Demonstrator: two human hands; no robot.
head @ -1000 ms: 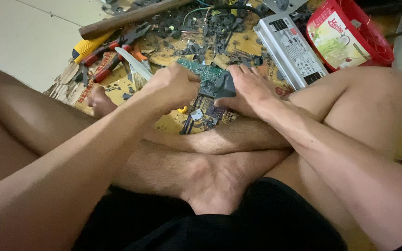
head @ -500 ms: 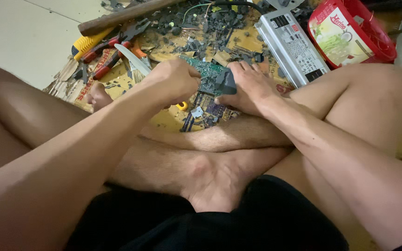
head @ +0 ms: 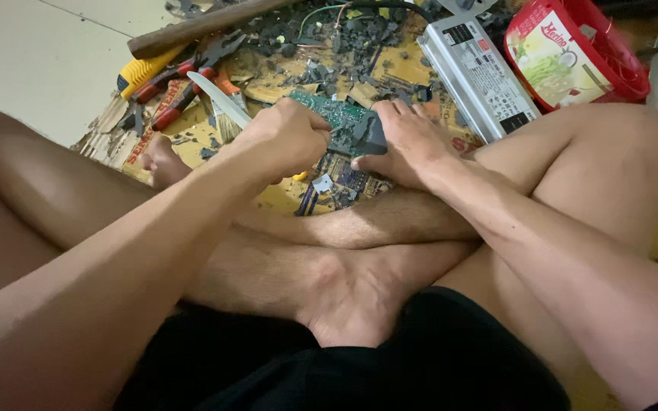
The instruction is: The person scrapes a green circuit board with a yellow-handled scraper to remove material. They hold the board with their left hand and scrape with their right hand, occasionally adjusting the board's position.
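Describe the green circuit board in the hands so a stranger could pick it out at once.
Start at the long silver metal box on the cardboard sheet, beside the red tub. Just left of it, the left hand and right hand grip a green circuit board between them. Unlike the second board lying flat below, it is raised and has a dark grey block on it.
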